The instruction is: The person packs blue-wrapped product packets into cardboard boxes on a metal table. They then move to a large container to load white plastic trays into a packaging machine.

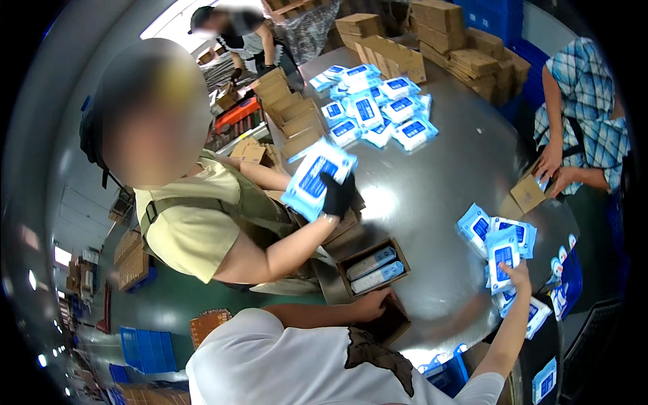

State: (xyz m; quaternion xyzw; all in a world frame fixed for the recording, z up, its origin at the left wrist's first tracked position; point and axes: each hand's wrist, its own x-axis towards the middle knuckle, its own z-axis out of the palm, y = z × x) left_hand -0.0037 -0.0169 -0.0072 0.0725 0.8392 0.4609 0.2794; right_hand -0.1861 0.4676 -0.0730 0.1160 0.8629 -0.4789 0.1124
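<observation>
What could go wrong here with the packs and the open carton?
1. The pile of packs under the right hand seems to lie close to the edge of the table; some may slide off.
2. A co-worker's gloved hand holds a pack near the open carton at the left hand; arms could collide.

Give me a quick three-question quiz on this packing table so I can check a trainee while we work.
1. True or false: the open carton next to the left hand is empty.
2. What does the right hand touch? A) a blue-and-white packet B) a stack of flat cartons C) a blue crate
3. Fill in: the co-worker's hand lifting a bundle of packets over the metal table wears a ___ glove.

Key: 1 false, two packets lie inside it; 2 A; 3 black.
</observation>
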